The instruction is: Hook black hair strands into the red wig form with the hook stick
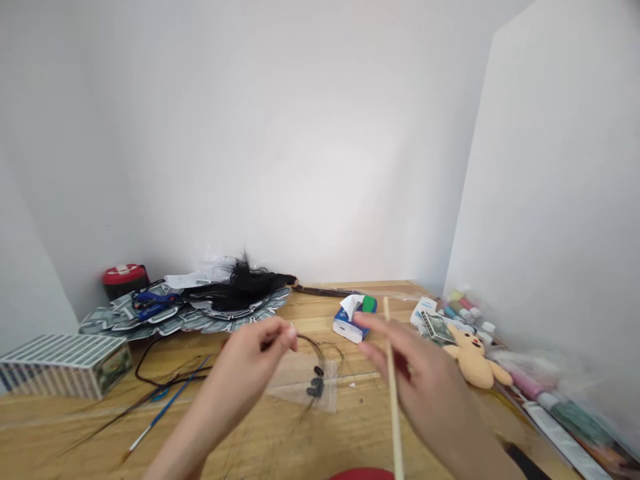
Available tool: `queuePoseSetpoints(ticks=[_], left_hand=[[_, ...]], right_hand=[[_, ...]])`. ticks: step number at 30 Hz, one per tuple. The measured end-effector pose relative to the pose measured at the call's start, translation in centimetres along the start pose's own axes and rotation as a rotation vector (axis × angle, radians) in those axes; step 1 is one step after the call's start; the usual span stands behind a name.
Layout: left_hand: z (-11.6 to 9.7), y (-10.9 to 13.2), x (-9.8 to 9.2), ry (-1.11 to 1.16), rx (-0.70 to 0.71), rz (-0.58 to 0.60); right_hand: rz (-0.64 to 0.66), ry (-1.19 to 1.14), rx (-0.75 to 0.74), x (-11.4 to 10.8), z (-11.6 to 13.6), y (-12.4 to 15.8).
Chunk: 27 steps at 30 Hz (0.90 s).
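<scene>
My left hand [255, 363] is raised over the wooden table [280, 433], fingers pinched on a thin black strand [320, 347] that curves off to the right. Below it lies a clear plastic bag [305, 387] with small dark pieces inside. My right hand [425, 383] is closed round a thin wooden stick [393, 393] that stands almost upright; the hand is blurred by motion. Both hands are close together above the table's middle.
A striped box [60, 363] sits at the left. Behind are a black wig [240, 290] on printed sheets, a red-lidded jar [123, 279], a tissue pack [353, 320], a yellow plush toy [473, 360] and paint bottles [465, 308]. Black wires [165, 380] and a blue-handled brush lie at the front left.
</scene>
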State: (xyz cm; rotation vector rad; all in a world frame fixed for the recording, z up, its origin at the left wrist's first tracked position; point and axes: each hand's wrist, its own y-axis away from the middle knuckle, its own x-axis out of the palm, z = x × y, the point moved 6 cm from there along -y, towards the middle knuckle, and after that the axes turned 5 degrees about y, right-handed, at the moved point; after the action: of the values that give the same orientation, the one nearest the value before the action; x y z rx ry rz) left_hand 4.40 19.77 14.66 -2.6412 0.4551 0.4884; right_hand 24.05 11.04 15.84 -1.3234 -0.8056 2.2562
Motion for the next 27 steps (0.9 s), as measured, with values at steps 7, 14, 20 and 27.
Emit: queuePoseSetpoints(ticks=[7,14,20,27], left_hand=[[-0.9,1.3,5.8,0.089,-0.005,0.278],[-1.2,1.8,5.6,0.105,-0.013,0.260],[-1.3,2.5,5.6,-0.039,0.021,0.233],[-1.9,2.0,4.6,0.197,0.027,0.163]], right_hand=[[0.283,-0.047,-0.122,3.0,3.1,1.1],[0.381,-0.043,0.055,2.0,1.8,0.5],[0.412,-0.053,0.070,1.7,1.7,0.5],[0.377,-0.077,0.031,1.8,2.1,0.6]])
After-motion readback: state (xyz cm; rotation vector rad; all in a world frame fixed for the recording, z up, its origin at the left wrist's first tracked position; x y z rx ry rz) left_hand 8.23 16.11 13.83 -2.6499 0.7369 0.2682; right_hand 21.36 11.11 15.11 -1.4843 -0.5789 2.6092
